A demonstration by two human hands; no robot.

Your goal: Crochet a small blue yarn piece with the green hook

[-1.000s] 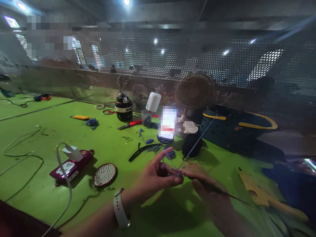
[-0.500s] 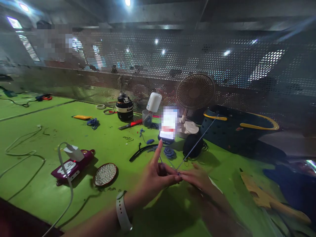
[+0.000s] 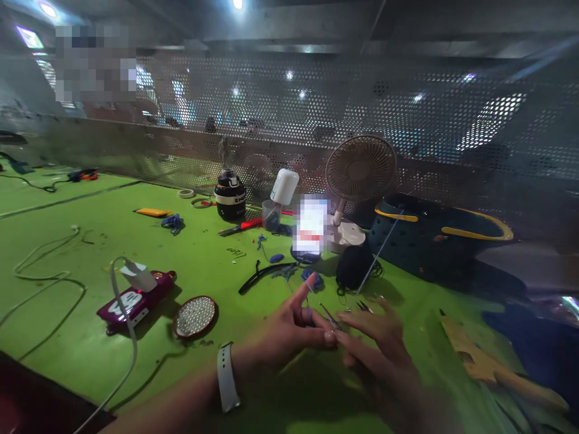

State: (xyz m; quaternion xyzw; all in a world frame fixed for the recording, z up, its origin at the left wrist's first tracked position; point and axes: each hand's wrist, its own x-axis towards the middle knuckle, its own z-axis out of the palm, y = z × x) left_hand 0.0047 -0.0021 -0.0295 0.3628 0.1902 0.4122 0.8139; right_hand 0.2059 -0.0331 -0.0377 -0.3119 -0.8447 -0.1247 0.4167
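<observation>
My left hand (image 3: 301,328) is closed with thumb and fingers pinching a small piece of blue yarn work, mostly hidden by the fingers. Its index finger points up with a blue yarn strand (image 3: 310,289) by it. My right hand (image 3: 380,343), partly blurred, meets the left thumb and holds a slim metal crochet hook (image 3: 329,314), its tip pointing up and away. Dark pointed tips (image 3: 363,306) show behind the right fingers; I cannot make out their kind. Another taut strand (image 3: 380,253) rises to the dark basket (image 3: 407,247). Beyond my hands lies a blue crocheted piece (image 3: 312,278).
A lit phone (image 3: 310,226) stands before the fan (image 3: 360,169). A dark yarn ball (image 3: 353,268) sits beside the basket. Leftward are a power strip (image 3: 136,301), a round studded disc (image 3: 196,317), a black jug (image 3: 230,196) and a red-handled cutter (image 3: 242,226). A perforated screen (image 3: 262,108) stands behind.
My right hand has lifted and shifted slightly right, its fingers spreading more. The metal hook and the dark tips now show. The left index finger has moved slightly right and down.
</observation>
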